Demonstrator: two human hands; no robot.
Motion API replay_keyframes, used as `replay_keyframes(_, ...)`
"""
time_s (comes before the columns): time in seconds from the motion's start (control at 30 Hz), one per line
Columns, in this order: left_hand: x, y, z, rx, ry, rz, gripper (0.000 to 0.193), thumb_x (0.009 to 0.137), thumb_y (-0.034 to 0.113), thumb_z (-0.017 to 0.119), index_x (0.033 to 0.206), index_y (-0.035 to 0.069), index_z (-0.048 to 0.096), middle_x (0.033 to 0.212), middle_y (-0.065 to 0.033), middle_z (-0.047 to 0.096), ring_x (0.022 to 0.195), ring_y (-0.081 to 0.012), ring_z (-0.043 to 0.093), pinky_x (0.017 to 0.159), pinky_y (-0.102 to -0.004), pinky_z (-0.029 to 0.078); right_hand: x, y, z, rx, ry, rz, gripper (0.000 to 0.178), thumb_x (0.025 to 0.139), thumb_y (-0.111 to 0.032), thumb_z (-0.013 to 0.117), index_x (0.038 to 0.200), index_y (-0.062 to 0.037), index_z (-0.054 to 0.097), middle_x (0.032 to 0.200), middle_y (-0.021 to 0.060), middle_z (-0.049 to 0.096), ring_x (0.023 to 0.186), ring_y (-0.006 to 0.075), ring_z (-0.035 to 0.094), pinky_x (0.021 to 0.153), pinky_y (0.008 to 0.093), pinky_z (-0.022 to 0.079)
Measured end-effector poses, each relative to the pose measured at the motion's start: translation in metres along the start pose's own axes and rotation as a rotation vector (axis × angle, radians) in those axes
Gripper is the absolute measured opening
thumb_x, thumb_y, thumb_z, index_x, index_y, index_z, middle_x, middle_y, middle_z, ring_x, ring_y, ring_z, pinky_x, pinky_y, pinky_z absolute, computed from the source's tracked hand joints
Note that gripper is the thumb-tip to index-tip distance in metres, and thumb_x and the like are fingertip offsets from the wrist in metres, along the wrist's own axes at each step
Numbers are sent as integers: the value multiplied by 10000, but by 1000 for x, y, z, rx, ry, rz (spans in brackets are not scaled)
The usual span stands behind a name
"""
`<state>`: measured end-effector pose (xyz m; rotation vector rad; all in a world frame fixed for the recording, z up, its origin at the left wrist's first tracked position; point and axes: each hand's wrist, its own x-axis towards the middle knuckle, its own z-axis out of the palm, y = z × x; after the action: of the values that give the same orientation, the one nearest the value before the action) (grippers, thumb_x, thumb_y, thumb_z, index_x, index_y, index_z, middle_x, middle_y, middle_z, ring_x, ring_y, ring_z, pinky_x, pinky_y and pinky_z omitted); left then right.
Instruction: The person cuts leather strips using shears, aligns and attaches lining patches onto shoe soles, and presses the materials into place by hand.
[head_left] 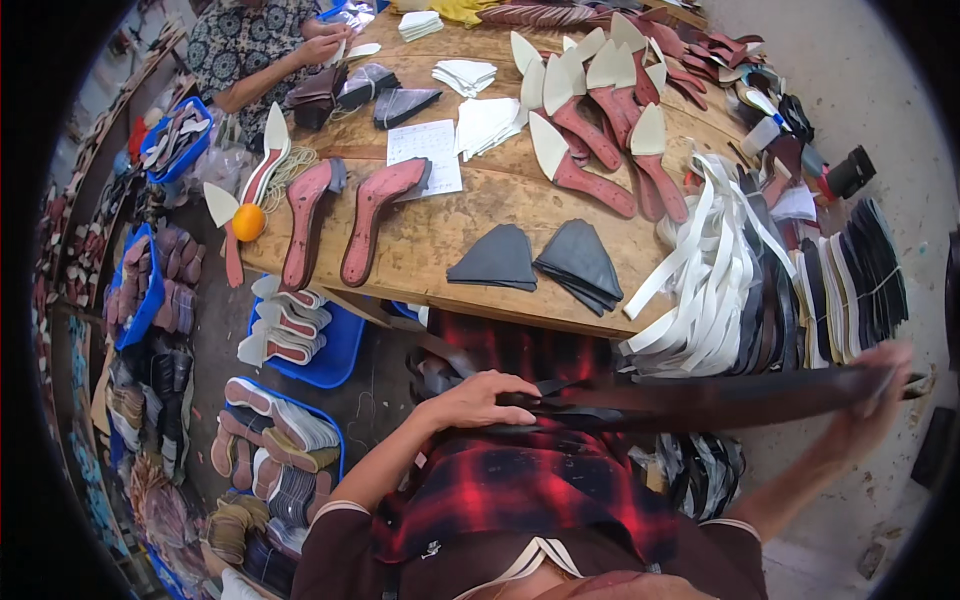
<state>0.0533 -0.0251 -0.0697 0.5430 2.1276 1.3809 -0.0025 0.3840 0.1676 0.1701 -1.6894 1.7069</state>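
Observation:
A long dark brown strip (740,400), probably leather, stretches across in front of my body over a red and black checked cloth (480,480). My left hand (485,402) is closed on its left part above my lap, where looped dark strips (435,360) hang beside the wrist. Far to the right, my right hand (880,385) grips the other end, blurred by motion. Beyond the strip, on the wooden table (420,255), lie two small stacks of dark grey cut pieces (492,256). Two red shoe lasts (385,215) with dark toe pieces lie left of them.
White strips (700,270) hang over the table's right corner beside stacks of dark strips (870,260). More red lasts with cream soles (580,110) cover the back right. Blue bins (340,350) of shoe parts stand on the left. Another person's hands (325,42) work at the far left.

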Motion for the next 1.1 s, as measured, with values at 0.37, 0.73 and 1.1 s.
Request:
replay_keyframes(0.37,-16,-15,-33,-80,218,-77,259,778,149,654,994,7,651,886,-81,617,848,-155,577,767,-284,457,176,0,-69,-194,69,-286,259,951,-146,563,1149,-2,647,904,1,587,691,38,470,586,170,359)
replay_keyframes(0.73,-67,26,-48,-218,442,-61,399,557,150,857,843,-2,623,758,-33,558,679,-127,536,600,-280,428,186,19,-71,85,319,-182,243,896,-72,636,1099,62,643,838,-6,594,621,53,421,600,192,368)
replay_keyframes(1.1,-68,28,-53,-705,932,54,339,823,317,699,977,48,560,833,18,590,701,-44,538,609,-167,423,186,23,-189,-169,433,-195,166,874,-100,659,995,12,672,956,75,656,897,131,614,773,237,481)
